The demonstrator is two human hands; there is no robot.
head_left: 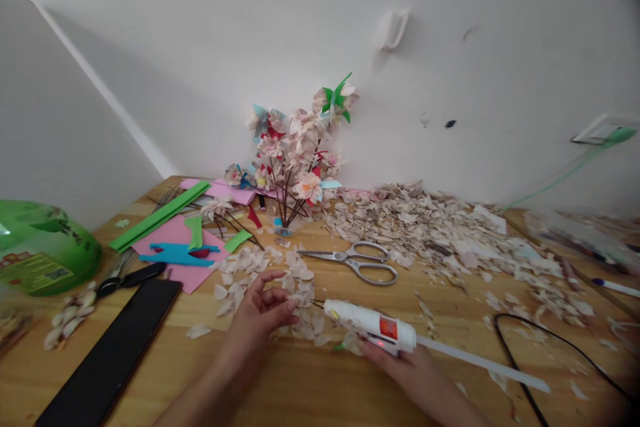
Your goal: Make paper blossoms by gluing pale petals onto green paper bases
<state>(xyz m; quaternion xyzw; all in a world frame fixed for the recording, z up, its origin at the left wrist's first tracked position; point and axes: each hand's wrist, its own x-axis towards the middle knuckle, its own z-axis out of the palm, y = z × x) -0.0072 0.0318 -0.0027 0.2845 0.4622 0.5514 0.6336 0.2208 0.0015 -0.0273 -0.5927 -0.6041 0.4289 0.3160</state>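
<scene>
My right hand (400, 361) grips a white glue gun (371, 324) with an orange label, its nozzle pointing left and a glue stick (480, 361) sticking out behind. My left hand (264, 310) rests on the wooden table (310, 387), fingers curled and pinched over a pile of pale paper petals (260, 273); what it pinches is too small to make out. The gun's nozzle is close to my left fingertips. A bunch of paper flowers (300, 153) on dark stems stands against the wall behind.
Silver scissors (357, 261) lie beyond the gun. Paper scraps (430, 223) heap at back right. Pink, green and blue paper sheets (175, 233) lie at left, with a black flat slab (113, 353), black scissors (127, 278) and a green bag (43, 247). A black cable (545, 347) loops at right.
</scene>
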